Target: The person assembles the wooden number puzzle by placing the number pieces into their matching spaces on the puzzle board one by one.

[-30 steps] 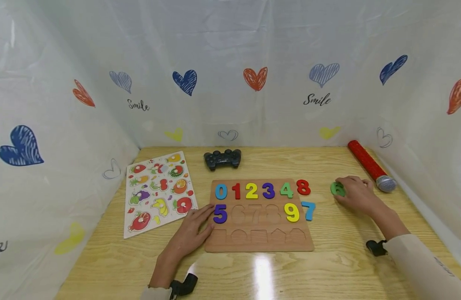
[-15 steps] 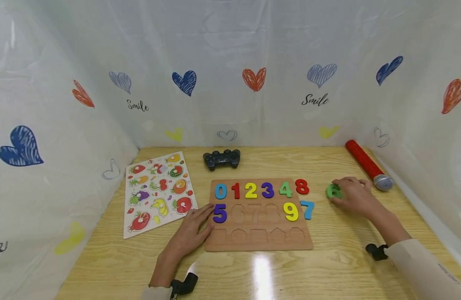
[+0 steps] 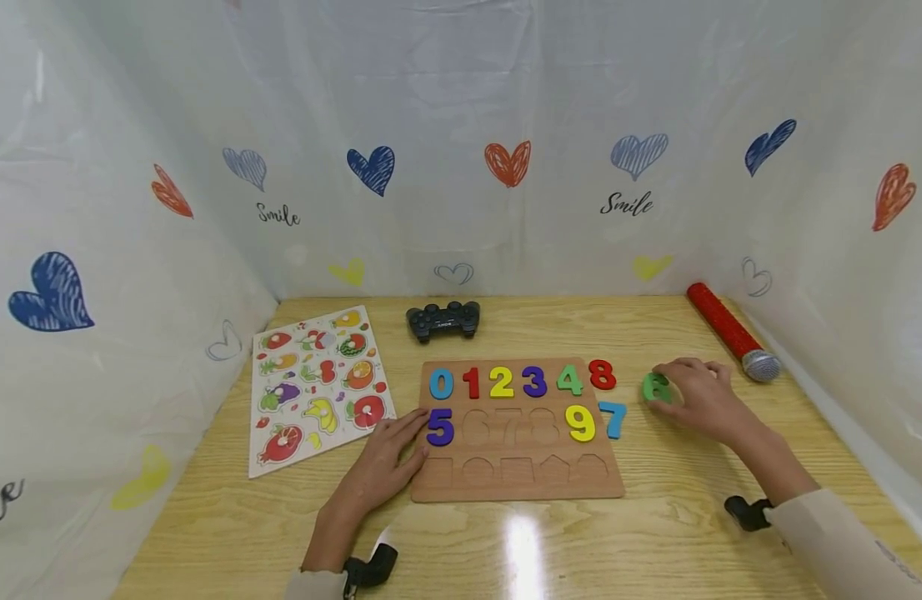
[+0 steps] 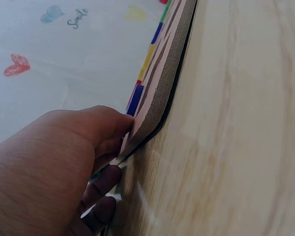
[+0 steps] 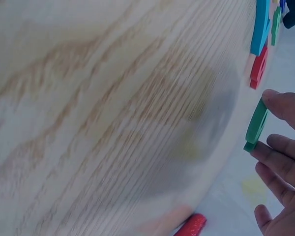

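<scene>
My right hand (image 3: 704,404) pinches a green number 6 (image 3: 657,387) between thumb and fingertips, right of the puzzle board. In the right wrist view the green 6 (image 5: 257,124) is held on edge to the camera, off the table. My left hand (image 3: 382,462) rests at the left edge of the wooden number board (image 3: 517,492), its thumb and index finger touching that edge in the left wrist view (image 4: 113,123). Numbers 0 to 4 line the board's top row; a purple 5 (image 3: 440,427) and yellow 9 (image 3: 580,423) sit in the middle row, with bare recesses between them.
A red 8 (image 3: 602,374) and blue 7 (image 3: 613,419) lie at the board's right edge. A fruit puzzle board (image 3: 318,392) lies left, a black game controller (image 3: 443,320) behind, and a red microphone (image 3: 731,332) at the right. White sheeting encloses the table.
My right hand has moved a little to the left with the green 6, bringing it closer to the board. The left hand stays at the board's edge.
</scene>
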Tool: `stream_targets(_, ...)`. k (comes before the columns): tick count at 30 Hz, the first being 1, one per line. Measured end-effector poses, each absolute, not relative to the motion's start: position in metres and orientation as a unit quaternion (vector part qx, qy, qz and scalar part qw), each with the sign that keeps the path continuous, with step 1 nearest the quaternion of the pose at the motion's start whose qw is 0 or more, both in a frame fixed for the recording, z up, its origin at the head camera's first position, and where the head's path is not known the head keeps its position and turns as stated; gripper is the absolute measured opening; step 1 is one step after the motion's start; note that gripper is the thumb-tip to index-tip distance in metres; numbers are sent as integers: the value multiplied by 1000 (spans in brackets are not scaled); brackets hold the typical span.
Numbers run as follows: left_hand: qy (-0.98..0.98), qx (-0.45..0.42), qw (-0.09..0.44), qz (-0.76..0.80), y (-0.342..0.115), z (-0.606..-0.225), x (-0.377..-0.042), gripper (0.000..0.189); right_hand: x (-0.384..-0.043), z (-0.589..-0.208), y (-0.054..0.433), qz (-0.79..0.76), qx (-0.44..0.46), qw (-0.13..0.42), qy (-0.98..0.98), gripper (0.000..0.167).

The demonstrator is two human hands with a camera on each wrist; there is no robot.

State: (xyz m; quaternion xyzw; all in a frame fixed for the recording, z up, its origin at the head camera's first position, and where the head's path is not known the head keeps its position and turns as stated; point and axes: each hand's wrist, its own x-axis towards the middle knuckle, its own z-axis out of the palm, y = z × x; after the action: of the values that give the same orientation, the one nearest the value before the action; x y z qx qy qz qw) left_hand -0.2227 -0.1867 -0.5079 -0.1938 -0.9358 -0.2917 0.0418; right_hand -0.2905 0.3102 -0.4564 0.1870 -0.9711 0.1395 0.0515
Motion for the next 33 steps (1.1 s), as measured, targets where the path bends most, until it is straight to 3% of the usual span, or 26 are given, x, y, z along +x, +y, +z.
stream_targets(33,-933,-203,44,-294,-189,-507,-222,53,-270,-446,267,149,252,85,-952,48)
